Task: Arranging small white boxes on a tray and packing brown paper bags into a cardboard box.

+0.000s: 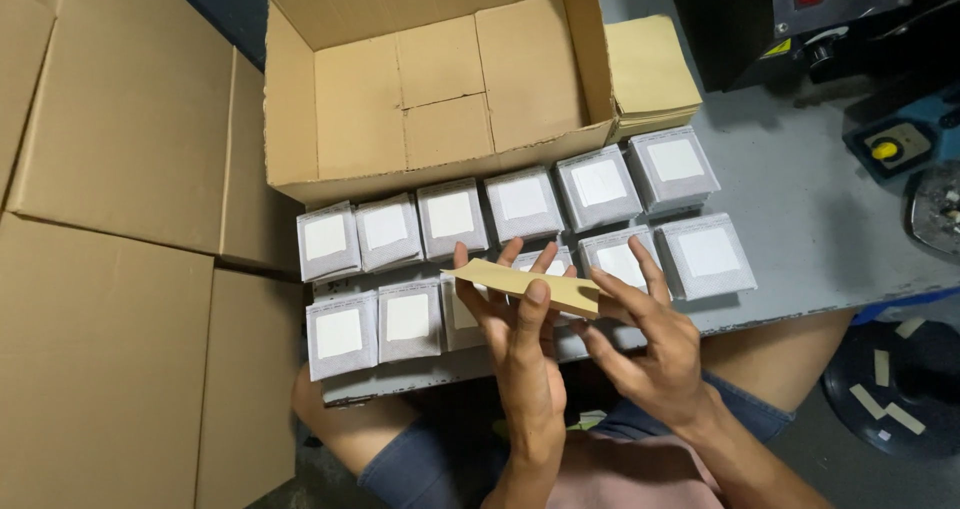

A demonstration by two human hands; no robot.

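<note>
Hands meet over the near edge of the bench [800,219], and we find both grasping one folded tan card sheet [525,284]. Our left hand [520,339] holds it from below, thumb laid across its face; our right hand [645,344] pinches its right end between thumb and fingers. The sheet hangs just above two rows of small grey boxes [450,219] with white labels, standing side by side on the bench. Behind the rows we note an open cardboard carton [440,79], tipped on its side with its mouth toward us. A stack of tan sheets [650,69] lies just beside the carton's right wall. Flattened cardboard [120,269] lies at left.
</note>
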